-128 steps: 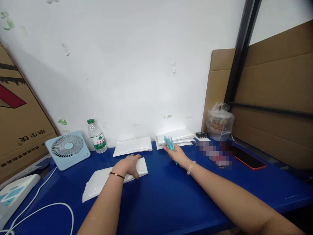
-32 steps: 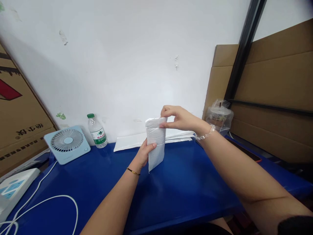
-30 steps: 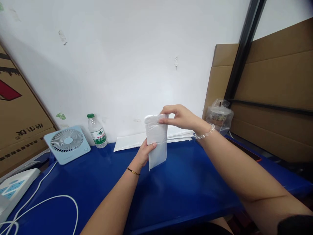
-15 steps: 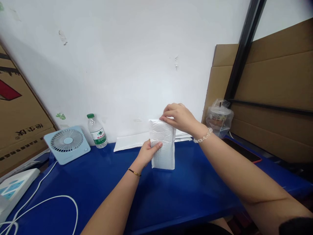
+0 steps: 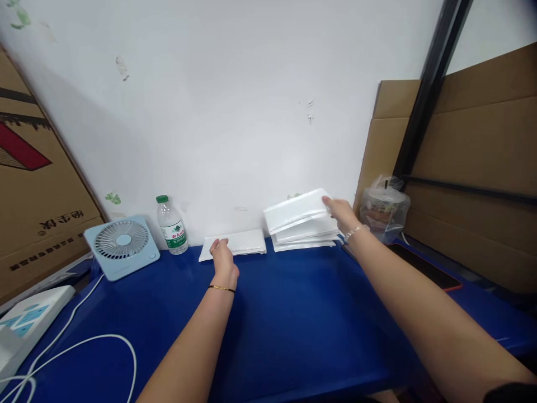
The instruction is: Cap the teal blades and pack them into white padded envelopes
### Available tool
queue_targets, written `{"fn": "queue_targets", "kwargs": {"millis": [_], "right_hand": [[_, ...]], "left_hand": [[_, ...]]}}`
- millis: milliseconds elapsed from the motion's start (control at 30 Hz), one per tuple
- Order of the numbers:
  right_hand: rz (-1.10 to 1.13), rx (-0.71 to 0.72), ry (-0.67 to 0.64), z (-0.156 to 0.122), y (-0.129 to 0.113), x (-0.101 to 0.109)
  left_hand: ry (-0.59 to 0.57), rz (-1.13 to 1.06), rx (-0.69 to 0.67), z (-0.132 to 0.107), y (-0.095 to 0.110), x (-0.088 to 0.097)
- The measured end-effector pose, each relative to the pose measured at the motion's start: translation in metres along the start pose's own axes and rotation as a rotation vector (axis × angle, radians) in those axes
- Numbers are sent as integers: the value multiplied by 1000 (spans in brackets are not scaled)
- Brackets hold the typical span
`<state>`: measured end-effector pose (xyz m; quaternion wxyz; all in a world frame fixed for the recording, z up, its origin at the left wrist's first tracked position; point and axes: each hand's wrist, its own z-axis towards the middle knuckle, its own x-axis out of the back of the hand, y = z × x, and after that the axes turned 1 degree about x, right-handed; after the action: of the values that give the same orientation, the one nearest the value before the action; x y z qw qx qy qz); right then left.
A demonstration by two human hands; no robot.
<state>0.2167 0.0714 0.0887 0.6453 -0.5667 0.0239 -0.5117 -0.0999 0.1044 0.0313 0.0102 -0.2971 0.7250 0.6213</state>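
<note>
My right hand pinches the right end of a white bubble mailer, thumb on top. The mailer is tilted, raised above a small stack of similar white mailers against the wall. My left hand is in front of another white bubble mailer pile, lying flat to the left. Its fingers are loosely curled with the thumb apart, and nothing shows in them. Whether its fingertips touch that pile is hard to tell.
On the blue table, a blue fan and a water bottle stand left. A power strip with white cables is nearer. Right are a bagged cup, a dark tablet-like device and cardboard.
Both hands were on one upright mailer in the middle; they are now apart. My left hand has moved left to the left pile, my right hand right, lifting a mailer from the right stack.
</note>
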Motion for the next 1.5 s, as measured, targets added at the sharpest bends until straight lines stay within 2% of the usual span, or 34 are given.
{"fn": "queue_targets", "kwargs": {"millis": [100,167,233,300,333,433,467,533,633,700,767,900,1000,1100,1233,1333,1400,1500], "right_hand": [[-132,-76,10,3,32,-12],[-196,-73,48,-1,39,-17],[-273,65,131,-10,35,-23],[-350,350,179,-24,20,-32],[-367,501,136,-33,11,-40],[-360,864,-213,-67,-17,-74],[-374,961,-308,-79,-24,-88],[-404,1060,-366,-99,-36,-114],[-509,1066,-375,-113,-46,-140],[-568,1037,-405,-113,-51,-146],[-595,992,-427,-110,-53,-143],[-610,887,-382,-109,-54,-126],[-570,922,-375,-115,-51,-119],[-552,946,-417,-120,-48,-125],[-586,867,-455,-120,-50,-143],[-579,841,-466,-116,-57,-148],[-568,830,-457,-116,-61,-142],[-548,828,-435,-120,-59,-120]], "left_hand": [[84,-25,181,12,-3,3],[97,-39,252,13,-7,3],[91,-52,293,14,-9,3],[74,-62,314,14,-11,2],[64,-67,322,15,-12,2],[34,-75,341,17,-13,3],[26,-75,348,18,-12,3],[16,-73,361,18,-10,4],[20,-79,372,16,-7,5],[23,-88,377,13,-5,4],[22,-97,388,9,-6,2],[-22,-117,423,-2,-11,-3],[-71,-133,441,-7,-15,-6],[-81,-149,442,-9,-16,-6],[-66,-159,434,-9,-15,-5],[-63,-156,436,-10,-15,-6],[-57,-157,432,-11,-15,-7],[-71,-210,358,-15,-16,-9]]}}
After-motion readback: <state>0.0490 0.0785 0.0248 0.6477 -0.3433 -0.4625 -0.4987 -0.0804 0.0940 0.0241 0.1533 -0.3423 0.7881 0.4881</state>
